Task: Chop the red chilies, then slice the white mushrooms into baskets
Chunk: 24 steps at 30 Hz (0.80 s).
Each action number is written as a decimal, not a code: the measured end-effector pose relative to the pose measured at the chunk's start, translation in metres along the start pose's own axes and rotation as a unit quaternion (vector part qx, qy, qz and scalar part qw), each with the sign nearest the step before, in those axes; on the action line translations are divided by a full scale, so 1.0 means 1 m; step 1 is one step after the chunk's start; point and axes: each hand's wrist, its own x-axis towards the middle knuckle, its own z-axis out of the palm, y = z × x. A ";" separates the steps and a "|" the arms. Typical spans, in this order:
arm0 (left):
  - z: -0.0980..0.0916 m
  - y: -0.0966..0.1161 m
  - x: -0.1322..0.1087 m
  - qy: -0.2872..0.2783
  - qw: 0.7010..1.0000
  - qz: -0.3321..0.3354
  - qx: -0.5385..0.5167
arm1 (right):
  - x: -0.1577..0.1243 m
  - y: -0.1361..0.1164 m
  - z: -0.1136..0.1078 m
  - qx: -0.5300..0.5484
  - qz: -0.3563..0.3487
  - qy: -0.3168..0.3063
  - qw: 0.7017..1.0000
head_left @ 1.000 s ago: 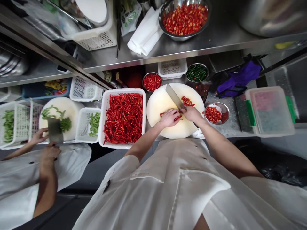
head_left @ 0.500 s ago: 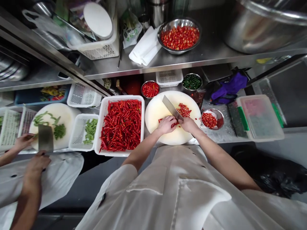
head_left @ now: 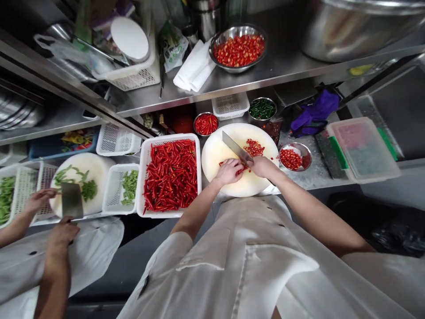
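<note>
Plainly clasped knife [head_left: 233, 145] in right grip [head_left: 260, 167] over cutting board [head_left: 212, 148] | pinned chillies [head_left: 246, 168] there under left grip [head_left: 229, 172] | risked nicks from chillies rolling

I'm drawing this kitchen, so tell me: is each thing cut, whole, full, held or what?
Left hand, curled over red peppers
Right hand, closed on the knife
Knife, blade slanting over the board
Pepper pieces on the board, chopped
Peppers in the big basket, whole, heaped
Upper metal bowl, heaped with chopped peppers
Bowl right of board, partly filled
Co-worker's cleaver, held
White cloth, folded
</note>
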 end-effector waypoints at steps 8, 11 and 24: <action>-0.006 0.003 -0.008 -0.003 1.000 -0.014 0.013 | -0.006 -0.011 0.004 0.000 -0.004 -0.022 1.000; -0.006 0.003 -0.013 -0.010 1.000 -0.018 0.017 | -0.009 -0.013 0.004 0.004 0.004 -0.020 1.000; -0.007 -0.007 -0.026 0.002 0.999 -0.033 -0.002 | 0.004 -0.015 0.011 0.075 -0.024 -0.043 0.996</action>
